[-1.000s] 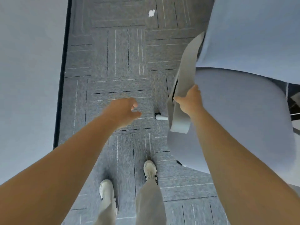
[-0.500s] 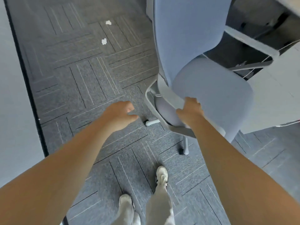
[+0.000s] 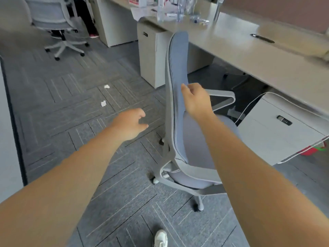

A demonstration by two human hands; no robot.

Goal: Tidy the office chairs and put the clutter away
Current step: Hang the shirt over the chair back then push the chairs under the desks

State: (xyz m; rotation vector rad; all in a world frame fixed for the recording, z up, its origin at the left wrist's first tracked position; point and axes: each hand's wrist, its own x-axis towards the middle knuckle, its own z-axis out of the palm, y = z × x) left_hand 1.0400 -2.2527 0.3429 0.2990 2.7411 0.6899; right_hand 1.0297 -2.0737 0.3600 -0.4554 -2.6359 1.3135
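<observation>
A grey-blue office chair (image 3: 178, 56) stands on the carpet in front of a long beige desk (image 3: 249, 56), seen from its side. My right hand (image 3: 195, 99) holds the edge of the chair's backrest, thumb on the near side and fingers behind it. My left hand (image 3: 130, 124) hovers over the carpet left of the chair, fingers loosely curled and holding nothing. Two crumpled white paper scraps (image 3: 106, 86) (image 3: 103, 103) lie on the carpet further left.
A second office chair (image 3: 53, 18) stands at the back left. Drawer cabinets (image 3: 277, 132) (image 3: 151, 56) sit under the desk on either side of the chair. Bottles and papers (image 3: 160, 9) clutter the far desk end. A white wall (image 3: 7, 139) runs along the left.
My view has lifted from the floor to the room. My right hand has moved from the chair's armrest up to the backrest edge. My left hand stays free.
</observation>
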